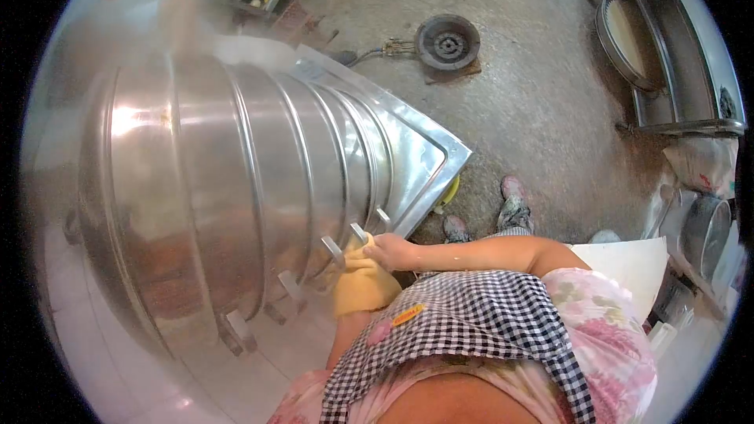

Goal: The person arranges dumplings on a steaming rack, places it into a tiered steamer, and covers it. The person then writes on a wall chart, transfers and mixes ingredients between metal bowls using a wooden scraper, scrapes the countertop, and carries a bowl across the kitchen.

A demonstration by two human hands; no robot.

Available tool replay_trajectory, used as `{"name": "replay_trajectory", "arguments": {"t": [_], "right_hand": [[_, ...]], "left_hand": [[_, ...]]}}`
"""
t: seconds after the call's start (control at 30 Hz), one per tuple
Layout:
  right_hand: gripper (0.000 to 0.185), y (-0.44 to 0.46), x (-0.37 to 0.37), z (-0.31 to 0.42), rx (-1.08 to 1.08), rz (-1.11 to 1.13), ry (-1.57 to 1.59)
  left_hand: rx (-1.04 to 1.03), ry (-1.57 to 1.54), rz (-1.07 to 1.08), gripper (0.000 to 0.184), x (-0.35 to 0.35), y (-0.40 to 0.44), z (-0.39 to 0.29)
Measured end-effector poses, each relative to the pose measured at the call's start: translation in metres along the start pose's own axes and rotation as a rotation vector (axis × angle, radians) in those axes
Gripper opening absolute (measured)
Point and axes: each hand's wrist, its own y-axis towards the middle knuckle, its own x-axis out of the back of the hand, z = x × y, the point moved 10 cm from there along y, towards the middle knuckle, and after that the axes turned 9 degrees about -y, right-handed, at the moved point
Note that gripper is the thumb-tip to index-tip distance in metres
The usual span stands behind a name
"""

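Observation:
A tall stack of round metal steamer tiers (212, 180) fills the left of the view, with steam blurring its top. Small metal handles (332, 249) stick out from the side nearest me. A yellow cloth (365, 283) hangs by these handles and covers my left hand, so its fingers are hidden. My right hand (393, 253) is closed on the upper edge of the cloth, right beside the handles. Whether either hand grips a handle, I cannot tell.
Under the stack is a square metal stove top (428, 161), its corner pointing right. A round burner (448, 42) with a hose stands on the concrete floor (534, 71). Along the right are a metal rack (667, 110), a round sieve-like tray (628, 39) and a metal pot (705, 228).

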Motion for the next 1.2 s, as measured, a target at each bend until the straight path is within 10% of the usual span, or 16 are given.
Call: {"name": "replay_trajectory", "arguments": {"t": [0.9, 1.07, 1.2], "right_hand": [[0.033, -0.005, 0.000, -0.058, -0.184, 0.329, -0.010], [0.023, -0.065, 0.104, -0.103, -0.377, 0.065, 0.085], [0.025, -0.143, 0.195, -0.216, -0.615, -0.292, 0.143]], "left_hand": [[-0.141, -0.142, -0.029, 0.040, -0.004, 0.000, -0.049], [-0.419, -0.149, -0.212, 0.040, 0.110, -0.071, -0.116], [-0.822, 0.013, -0.747, 0.040, 0.283, -0.203, -0.203]]}}
